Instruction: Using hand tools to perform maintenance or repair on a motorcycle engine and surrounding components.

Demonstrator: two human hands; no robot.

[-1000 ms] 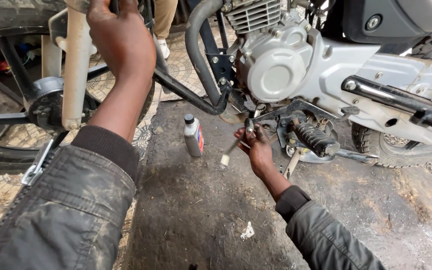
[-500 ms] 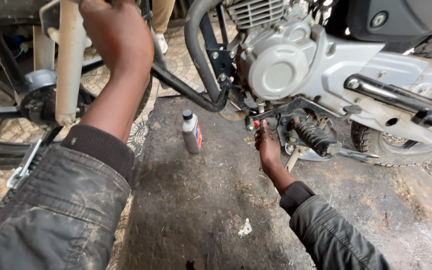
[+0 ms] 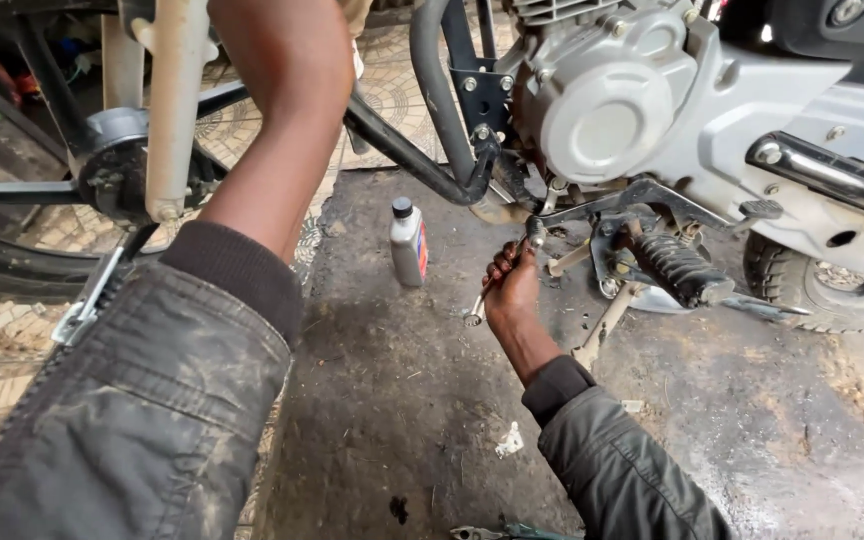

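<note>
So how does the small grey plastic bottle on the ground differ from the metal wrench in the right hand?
The small grey plastic bottle stands upright and untouched; the metal wrench slants up toward the engine's underside, gripped by the right hand. The bottle is squat, with a black cap and coloured label; the wrench is thin, bare and shiny. Both sit low beside the motorcycle engine, above the dirty concrete.

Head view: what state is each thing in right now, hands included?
Right hand: closed around the wrench.
Wrench: held slanted, upper end at the engine's underside.
Left hand: out of frame; forearm raised by the front fork.
Bottle: upright, capped, on the ground.
Footpeg: folded out.
</note>
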